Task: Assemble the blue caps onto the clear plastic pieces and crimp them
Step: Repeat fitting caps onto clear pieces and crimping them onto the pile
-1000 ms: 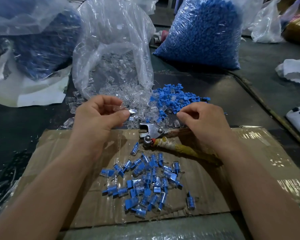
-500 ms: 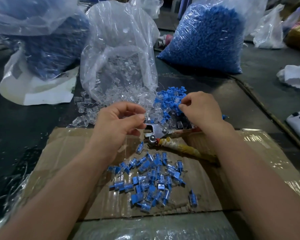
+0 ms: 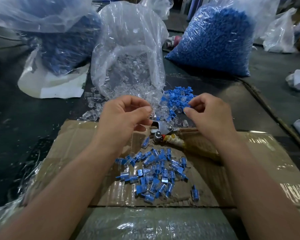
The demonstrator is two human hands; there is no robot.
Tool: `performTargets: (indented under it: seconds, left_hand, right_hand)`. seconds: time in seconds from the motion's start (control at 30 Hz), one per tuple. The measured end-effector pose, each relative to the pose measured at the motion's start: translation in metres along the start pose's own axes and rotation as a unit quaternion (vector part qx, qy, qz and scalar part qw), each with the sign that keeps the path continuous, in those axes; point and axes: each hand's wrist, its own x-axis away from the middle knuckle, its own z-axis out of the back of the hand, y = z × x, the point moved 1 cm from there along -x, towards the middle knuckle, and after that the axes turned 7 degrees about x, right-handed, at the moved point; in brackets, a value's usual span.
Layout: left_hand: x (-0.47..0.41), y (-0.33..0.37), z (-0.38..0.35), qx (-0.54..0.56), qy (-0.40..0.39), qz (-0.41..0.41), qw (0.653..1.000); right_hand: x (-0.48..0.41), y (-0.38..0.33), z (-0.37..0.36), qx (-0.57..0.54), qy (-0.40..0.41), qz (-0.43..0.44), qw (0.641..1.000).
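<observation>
Two grips: left hand [image 3: 126, 116] pinching clear piece [image 3: 149, 109], right hand [image 3: 210, 115] pinching blue cap [image 3: 187, 107].
Handling: I am judging both light, slippery; sides best.

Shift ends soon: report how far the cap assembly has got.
Done: a pile of capped pieces lies on the cardboard. In hand: the left hand pinches a clear piece, the right hand a blue cap, not yet joined. Left: crimping with the pliers, plus bags of loose parts.
</observation>
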Motion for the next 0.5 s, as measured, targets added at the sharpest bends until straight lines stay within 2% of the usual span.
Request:
performTargets:
  seconds: [0.13,0.27,0.5]
  left_hand:
    - [0.004,0.007,-0.015,-0.012,0.019,-0.020,1.000]
    - [0.006,0.007,-0.026,-0.028,0.013,-0.034,0.999]
    - [0.003,-0.011,-0.011,0.088,0.036,0.045,0.994]
  right_hand:
    - [0.020,-0.019,0.002,-0.061,-0.046,0.034,0.996]
    - [0.028,-0.026,-0.004,-0.081,-0.055,0.055,0.994]
    - [0.038,-0.023,-0.017,-0.163,-0.011,0.077,0.984]
